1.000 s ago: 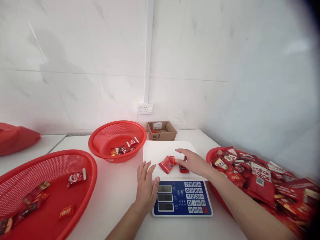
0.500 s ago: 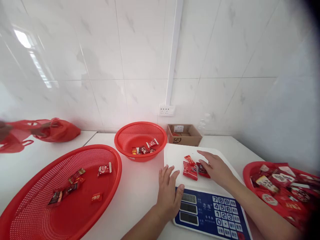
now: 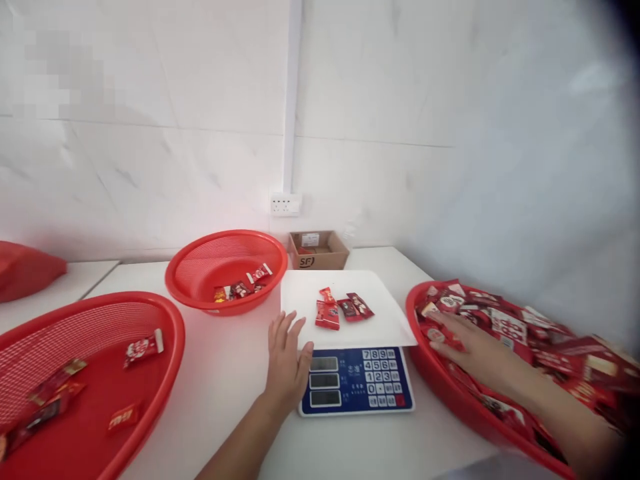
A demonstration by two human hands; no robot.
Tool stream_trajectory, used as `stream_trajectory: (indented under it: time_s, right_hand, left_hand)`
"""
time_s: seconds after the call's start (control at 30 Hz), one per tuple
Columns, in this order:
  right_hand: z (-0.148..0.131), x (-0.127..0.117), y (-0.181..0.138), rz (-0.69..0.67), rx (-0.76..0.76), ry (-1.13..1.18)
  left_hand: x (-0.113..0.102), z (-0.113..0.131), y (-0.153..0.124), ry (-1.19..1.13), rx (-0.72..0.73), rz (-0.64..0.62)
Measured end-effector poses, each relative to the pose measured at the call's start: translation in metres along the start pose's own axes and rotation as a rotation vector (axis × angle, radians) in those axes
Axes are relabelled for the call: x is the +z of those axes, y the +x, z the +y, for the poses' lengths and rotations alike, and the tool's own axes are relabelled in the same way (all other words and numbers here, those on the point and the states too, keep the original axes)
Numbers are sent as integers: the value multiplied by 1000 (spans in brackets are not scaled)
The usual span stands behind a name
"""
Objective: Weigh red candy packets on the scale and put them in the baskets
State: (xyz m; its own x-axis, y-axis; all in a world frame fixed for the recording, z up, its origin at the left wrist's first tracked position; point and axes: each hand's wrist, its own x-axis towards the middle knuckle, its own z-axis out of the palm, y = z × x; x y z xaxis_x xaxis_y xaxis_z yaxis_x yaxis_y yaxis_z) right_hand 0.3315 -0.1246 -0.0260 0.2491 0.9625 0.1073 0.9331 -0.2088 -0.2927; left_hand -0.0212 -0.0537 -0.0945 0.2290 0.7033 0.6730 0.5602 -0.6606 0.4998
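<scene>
A blue-fronted weighing scale (image 3: 356, 383) with a white pan (image 3: 305, 300) stands in the middle. Several red candy packets (image 3: 340, 308) lie on the pan. My left hand (image 3: 286, 360) rests flat on the table by the scale's left edge, fingers spread and holding nothing. My right hand (image 3: 470, 350) lies inside the red basket (image 3: 440, 393) on the right, fingers stretched over its heap of red packets (image 3: 520, 333). Nothing visible is gripped in it.
A round red basket (image 3: 195, 297) with a few candies stands behind the scale at left. A large red basket (image 3: 170, 340) at the near left holds scattered candies. A small cardboard box (image 3: 319, 250) sits against the tiled wall under a socket (image 3: 285, 205). A red bag (image 3: 25, 270) lies far left.
My right hand has left the scale pan and moved right into the full basket. The packets stay on the pan. My left hand has kept its place. The view has swung back right.
</scene>
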Motion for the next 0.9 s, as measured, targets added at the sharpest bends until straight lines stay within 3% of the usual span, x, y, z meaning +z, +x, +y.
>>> stream_trajectory:
  time_s: [0.1,0.2,0.5,0.7,0.9]
  right_hand:
    - [35,6,-24,-79,62,35]
    - [48,14,-35,-160,100,37]
    - [41,15,-29,-172,16,69]
    - [51,20,-28,-197,75,32]
    - [27,-3,-29,-147,50,142]
  left_hand:
    - [0,1,0,-4,0,-10]
    - [1,3,0,-3,4,-9]
    - [-1,2,0,3,7,-5]
    - [0,1,0,14,15,1]
    - [0,-1,3,16,71,43]
